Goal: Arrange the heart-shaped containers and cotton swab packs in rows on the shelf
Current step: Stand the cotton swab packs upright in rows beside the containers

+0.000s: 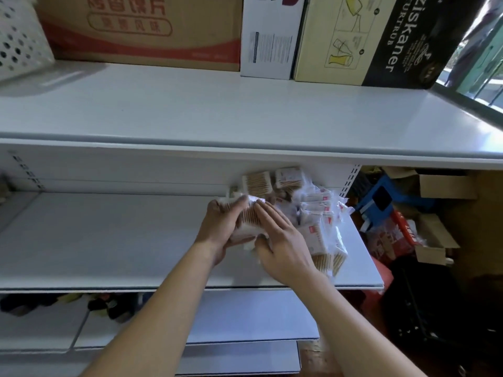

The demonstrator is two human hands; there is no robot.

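shelf (109,240) bare leftward — swab packs (318,213) crowd right end.

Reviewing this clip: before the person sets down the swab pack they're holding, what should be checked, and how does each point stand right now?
1. Pack secured: left hand grips the cotton swab pack, right hand lies flat against it: ok.
2. Free space on the middle shelf to the left: ok.
3. Pile of packs at the shelf's right end already in rows: not ok, jumbled.
4. Packs near the front right edge stable: cannot tell.
5. Heart-shaped containers located: cannot tell, none seen.
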